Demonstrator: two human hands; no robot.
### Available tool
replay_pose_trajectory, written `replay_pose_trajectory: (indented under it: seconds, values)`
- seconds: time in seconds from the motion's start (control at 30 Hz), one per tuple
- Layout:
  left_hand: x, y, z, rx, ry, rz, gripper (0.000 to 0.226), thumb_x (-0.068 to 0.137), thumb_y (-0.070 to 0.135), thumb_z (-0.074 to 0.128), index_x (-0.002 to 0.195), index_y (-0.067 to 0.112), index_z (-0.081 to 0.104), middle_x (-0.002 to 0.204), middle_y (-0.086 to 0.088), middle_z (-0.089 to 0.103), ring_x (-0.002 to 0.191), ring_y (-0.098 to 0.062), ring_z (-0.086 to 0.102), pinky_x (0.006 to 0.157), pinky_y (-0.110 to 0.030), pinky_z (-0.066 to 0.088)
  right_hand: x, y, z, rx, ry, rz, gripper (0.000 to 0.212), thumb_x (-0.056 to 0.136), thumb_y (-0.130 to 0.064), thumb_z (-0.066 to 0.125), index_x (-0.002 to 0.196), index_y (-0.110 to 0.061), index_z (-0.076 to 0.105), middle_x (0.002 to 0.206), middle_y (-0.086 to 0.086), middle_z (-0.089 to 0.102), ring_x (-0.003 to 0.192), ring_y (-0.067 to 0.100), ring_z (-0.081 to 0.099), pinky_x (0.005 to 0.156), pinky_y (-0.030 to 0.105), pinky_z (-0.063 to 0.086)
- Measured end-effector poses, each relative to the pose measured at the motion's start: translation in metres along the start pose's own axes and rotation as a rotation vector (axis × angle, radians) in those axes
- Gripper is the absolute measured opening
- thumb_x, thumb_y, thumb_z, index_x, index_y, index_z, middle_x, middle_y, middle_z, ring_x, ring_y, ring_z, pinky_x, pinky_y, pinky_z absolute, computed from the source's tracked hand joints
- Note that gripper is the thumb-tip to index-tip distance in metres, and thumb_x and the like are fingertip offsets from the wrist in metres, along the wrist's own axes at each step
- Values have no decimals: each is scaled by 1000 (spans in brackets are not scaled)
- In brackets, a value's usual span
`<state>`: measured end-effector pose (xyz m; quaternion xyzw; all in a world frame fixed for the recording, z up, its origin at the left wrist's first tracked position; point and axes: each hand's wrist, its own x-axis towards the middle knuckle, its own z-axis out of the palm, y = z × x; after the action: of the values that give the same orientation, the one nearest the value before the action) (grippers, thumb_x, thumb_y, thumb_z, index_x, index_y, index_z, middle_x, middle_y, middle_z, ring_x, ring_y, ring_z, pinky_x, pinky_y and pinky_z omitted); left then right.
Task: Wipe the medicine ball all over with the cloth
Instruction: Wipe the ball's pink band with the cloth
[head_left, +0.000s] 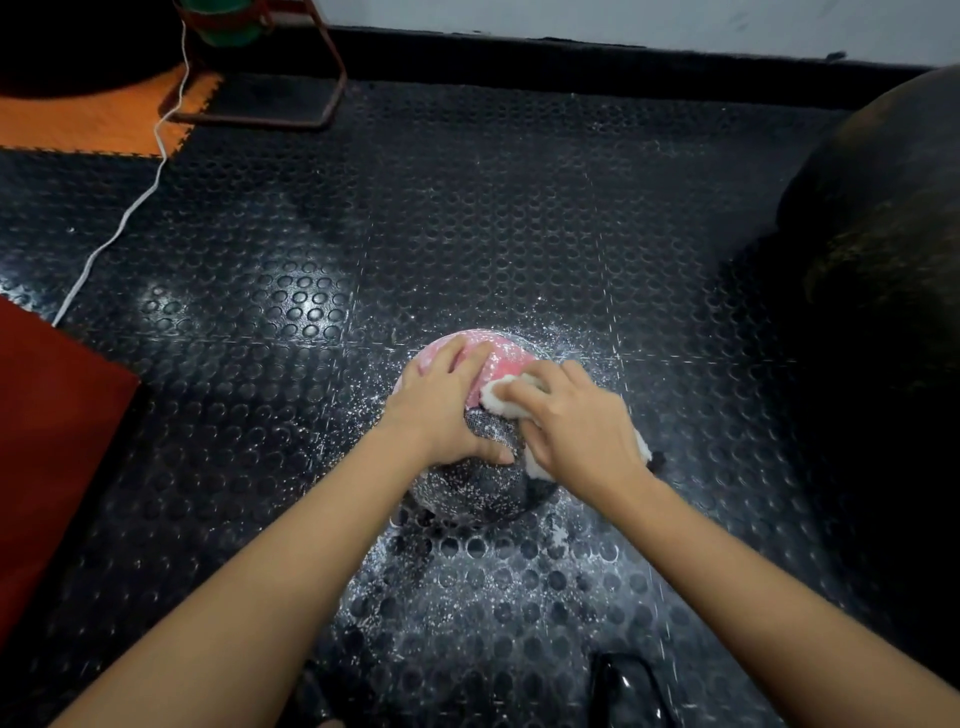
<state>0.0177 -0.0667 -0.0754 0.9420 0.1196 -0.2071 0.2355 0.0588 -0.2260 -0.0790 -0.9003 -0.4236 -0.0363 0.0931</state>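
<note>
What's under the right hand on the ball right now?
The white cloth, pressed by the right hand onto the medicine ball; cloth edges show at the fingertips and wrist. The ball surface beneath is covered.

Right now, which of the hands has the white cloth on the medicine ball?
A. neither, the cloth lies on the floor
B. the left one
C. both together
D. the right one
D: the right hand presses the white cloth against the medicine ball, while the left hand rests bare on the ball and steadies it.
</note>
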Motion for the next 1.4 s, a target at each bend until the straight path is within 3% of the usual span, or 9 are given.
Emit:
replay_pose_trajectory:
  seconds: [0.13,0.27,0.43,0.5,0.6,0.8,1.0,1.13,1.4]
  values:
    - [2,-6,-1,-13,35,17,126,59,56,84,155,32,7,162,10,1,147,-35,11,116,-54,23,-4,-3,8,52,29,41,22,80,-33,62,101,-28,68,105,1,65,79,18,56,41,13,21]
    - [3,-13,0,-41,-20,9,132,56,55,84,155,35,-1,163,11,-10,149,-35,1,116,-60,20,-1,-2,12,29,69,3,27,83,-31,58,108,-30,68,104,2,66,79,18,57,44,12,17]
    - [1,-11,5,13,7,-15,137,52,60,83,155,34,-2,163,11,-8,149,-34,6,115,-61,24,40,21,17,170,25,306,33,98,-29,46,127,-39,56,119,-5,62,104,15,52,71,26,42]
    - [2,-11,4,16,1,-23,138,52,60,84,155,32,-3,163,11,-8,149,-34,7,115,-60,24,33,8,9,115,5,262,33,98,-31,44,128,-41,54,122,-5,60,103,14,51,68,26,46]
    - [4,-10,3,6,0,-30,138,53,59,84,155,32,-5,163,12,-10,149,-33,5,116,-59,23,16,-8,3,44,-59,76,35,99,-32,43,131,-42,50,133,-3,53,109,16,48,54,20,34]
    - [0,-1,6,50,20,-42,138,53,61,83,155,33,-5,163,12,-7,148,-35,9,116,-58,23,50,17,7,130,-45,348,35,97,-27,44,124,-45,57,115,-8,65,102,17,57,64,26,44]
    - [5,-8,7,9,34,-35,135,54,60,82,155,32,-3,163,13,-6,148,-35,9,116,-58,23,14,-5,1,21,-43,87,38,94,-31,42,129,-39,55,129,2,57,104,21,51,50,21,30]
    - [1,-8,9,13,44,-29,137,52,65,81,155,32,-3,163,11,-5,148,-35,9,115,-59,24,38,25,16,214,-20,385,37,98,-26,42,128,-45,55,121,-7,60,106,16,51,70,28,35]
    - [-1,-8,7,81,-51,82,140,55,59,83,149,41,-20,157,17,-27,146,-39,-17,115,-61,9,52,41,17,362,-77,322,33,97,-22,48,125,-37,60,121,-3,61,110,17,54,88,31,44]
